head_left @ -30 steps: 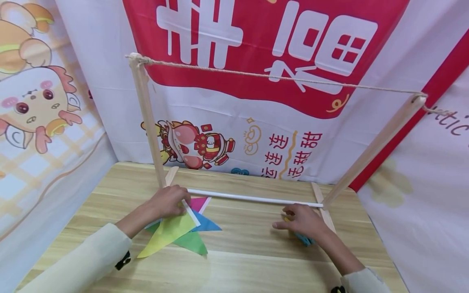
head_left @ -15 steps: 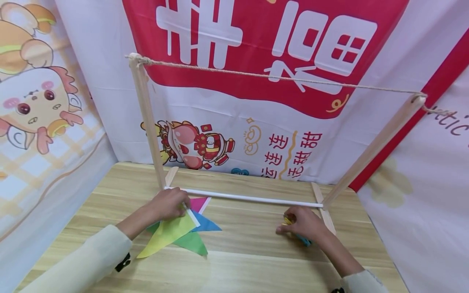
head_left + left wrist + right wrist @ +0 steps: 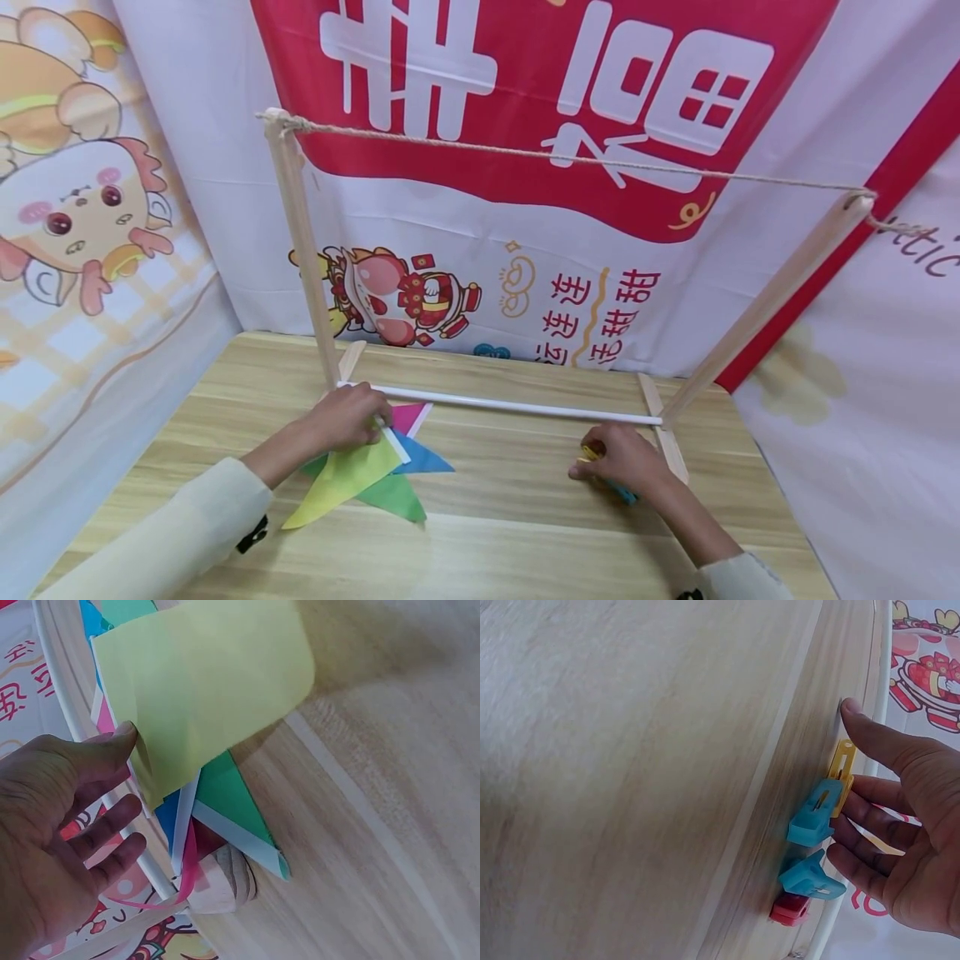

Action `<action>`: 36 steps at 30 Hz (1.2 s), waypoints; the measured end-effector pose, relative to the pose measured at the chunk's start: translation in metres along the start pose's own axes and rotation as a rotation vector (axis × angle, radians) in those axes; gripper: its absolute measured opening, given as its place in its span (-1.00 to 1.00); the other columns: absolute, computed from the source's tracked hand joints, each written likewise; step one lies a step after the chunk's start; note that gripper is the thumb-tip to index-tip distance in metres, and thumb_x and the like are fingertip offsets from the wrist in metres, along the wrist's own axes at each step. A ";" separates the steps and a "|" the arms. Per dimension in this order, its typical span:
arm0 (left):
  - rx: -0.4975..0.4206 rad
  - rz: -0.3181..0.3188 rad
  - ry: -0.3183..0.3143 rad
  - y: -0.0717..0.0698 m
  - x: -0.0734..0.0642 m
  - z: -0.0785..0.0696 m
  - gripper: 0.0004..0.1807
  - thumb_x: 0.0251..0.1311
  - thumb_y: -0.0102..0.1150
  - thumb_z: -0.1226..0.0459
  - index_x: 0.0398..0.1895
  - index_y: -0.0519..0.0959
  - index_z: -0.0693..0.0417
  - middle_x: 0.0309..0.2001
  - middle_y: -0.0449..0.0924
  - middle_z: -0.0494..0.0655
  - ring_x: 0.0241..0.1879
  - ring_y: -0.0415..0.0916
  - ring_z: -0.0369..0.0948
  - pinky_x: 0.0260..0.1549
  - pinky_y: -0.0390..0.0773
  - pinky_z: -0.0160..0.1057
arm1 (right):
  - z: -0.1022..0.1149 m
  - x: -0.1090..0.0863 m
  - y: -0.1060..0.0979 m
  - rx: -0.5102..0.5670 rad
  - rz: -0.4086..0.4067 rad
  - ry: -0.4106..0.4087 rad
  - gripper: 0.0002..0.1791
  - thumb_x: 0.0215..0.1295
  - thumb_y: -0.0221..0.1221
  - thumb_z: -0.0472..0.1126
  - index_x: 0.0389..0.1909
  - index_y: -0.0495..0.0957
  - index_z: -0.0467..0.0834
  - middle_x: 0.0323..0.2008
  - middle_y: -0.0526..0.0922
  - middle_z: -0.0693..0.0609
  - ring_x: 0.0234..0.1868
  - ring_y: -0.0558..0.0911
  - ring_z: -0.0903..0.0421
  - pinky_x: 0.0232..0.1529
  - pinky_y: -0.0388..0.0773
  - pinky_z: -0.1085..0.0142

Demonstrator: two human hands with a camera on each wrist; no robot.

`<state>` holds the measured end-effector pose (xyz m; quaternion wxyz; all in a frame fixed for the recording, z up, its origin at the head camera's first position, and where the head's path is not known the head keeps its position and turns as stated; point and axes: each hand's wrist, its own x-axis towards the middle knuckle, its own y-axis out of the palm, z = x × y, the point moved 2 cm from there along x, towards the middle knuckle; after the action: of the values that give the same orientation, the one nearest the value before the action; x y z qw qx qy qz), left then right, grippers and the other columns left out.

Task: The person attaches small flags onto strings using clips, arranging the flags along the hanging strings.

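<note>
Near the white rod's point(image 3: 510, 406) left end, on its near side, left hand point(image 3: 345, 417) pinched yellow flag point(image 3: 356, 471) by its white edge, other fingers loosely bent; pink flag point(image 3: 408, 418), blue flag point(image 3: 423, 458) and green flags point(image 3: 393, 497) lay fanned around it. Near the rod's right end, same side, right hand point(image 3: 626, 458) was half open at yellow clip point(image 3: 844, 778), thumb spread from bent fingers, firm contact unclear, with blue clips point(image 3: 810, 825) and red clip point(image 3: 790, 908) beside it.
</note>
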<state>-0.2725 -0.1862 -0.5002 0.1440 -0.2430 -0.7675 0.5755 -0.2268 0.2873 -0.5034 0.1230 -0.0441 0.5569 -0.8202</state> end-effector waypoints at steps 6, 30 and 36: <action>-0.020 0.031 0.016 -0.004 0.000 -0.003 -0.73 0.22 0.65 0.40 -0.11 0.85 -0.14 -0.05 0.78 -0.18 0.00 0.57 -0.12 0.22 0.66 0.17 | 0.001 0.001 0.001 0.016 0.006 -0.013 -0.50 0.10 0.73 0.16 -0.14 0.84 -0.10 -0.27 0.77 0.10 -0.18 0.67 0.19 -0.10 0.74 0.10; 0.056 0.079 0.031 -0.006 0.010 0.003 -0.66 0.21 0.67 0.29 -0.34 0.60 -0.24 -0.25 0.55 -0.28 -0.07 0.38 -0.14 0.16 0.40 0.05 | 0.010 0.002 -0.005 0.041 0.016 -0.046 -0.65 0.22 0.69 0.05 -0.25 0.78 -0.07 -0.36 0.70 0.12 -0.29 0.57 0.22 -0.22 0.59 0.24; 0.034 0.068 0.006 -0.003 0.008 0.007 -0.65 0.17 0.72 0.28 -0.42 0.62 -0.23 -0.32 0.56 -0.30 -0.10 0.38 -0.16 0.13 0.37 0.03 | 0.012 0.005 -0.007 0.036 0.000 -0.087 -0.66 0.30 0.64 0.07 -0.31 0.72 -0.05 -0.43 0.60 0.16 -0.35 0.50 0.21 -0.30 0.46 0.30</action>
<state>-0.2834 -0.1879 -0.4997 0.1306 -0.2681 -0.7485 0.5923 -0.2299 0.2773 -0.4930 0.1478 -0.0775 0.5360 -0.8275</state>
